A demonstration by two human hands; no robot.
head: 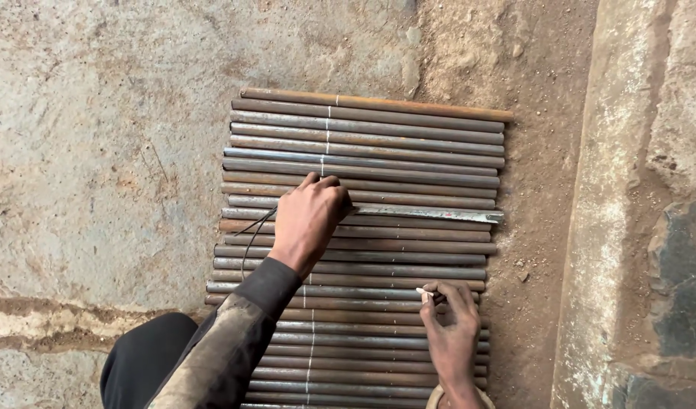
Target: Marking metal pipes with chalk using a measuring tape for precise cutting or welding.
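View from my head, looking straight down at a row of metal rods (408, 170) laid side by side on a rough concrete floor (98, 151), each rod running left-right, approx. two dozen stacked top to bottom like a mat. Rods are grey-brown w/ rust; the top one looks more orange. A faint white chalk line (326, 129) crosses the rods vertically near the left-centre, w/ a second stretch of it lower down by my forearm. My left hand (308, 218), in a dirty dark sleeve (234, 341), rests on the rods near the middle; fingers curled and pressed down on a flat metal strip (431, 213) that lies along the rods and reaches to their right ends. A thin dark wire or cord (251, 231) loops out from under that hand toward the left; can't tell what it's attached to. My right hand (450, 329) is lower right, on the rods near their right ends, thumb and fingers pinching a small white piece of chalk (423, 292), its tip touching a rod. A light band shows at that wrist, bottom edge. Right of the rods is loose brown dirt (537, 151), then a raised weathered stone or concrete kerb (628, 189) running top to bottom. Dark rounded shape, bottom left, prob. my knee (140, 356). No labels or signs seen.
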